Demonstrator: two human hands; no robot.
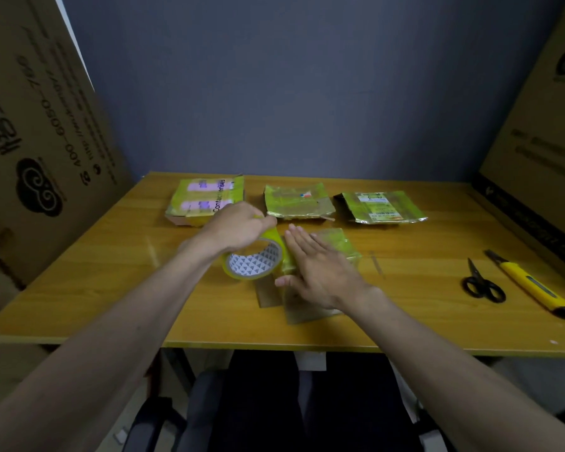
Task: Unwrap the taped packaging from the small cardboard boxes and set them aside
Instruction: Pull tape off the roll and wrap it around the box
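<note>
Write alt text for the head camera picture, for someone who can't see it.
Left hand grips a yellow-green tape roll while the flat right hand presses a tape-wrapped small cardboard box on a wooden table. Three taped packages lie behind; black scissors and a yellow utility knife lie right.

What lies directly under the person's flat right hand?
The right hand rests flat on a tape-wrapped box. Brown cardboard shows at its near side; the box top beneath the palm is covered.

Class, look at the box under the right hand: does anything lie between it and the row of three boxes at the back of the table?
Yes. The tape roll, gripped by the left hand, sits against the box's left side, toward the back-left box. The right hand lies flat on top. Nothing visible blocks the way to the other two.
</note>
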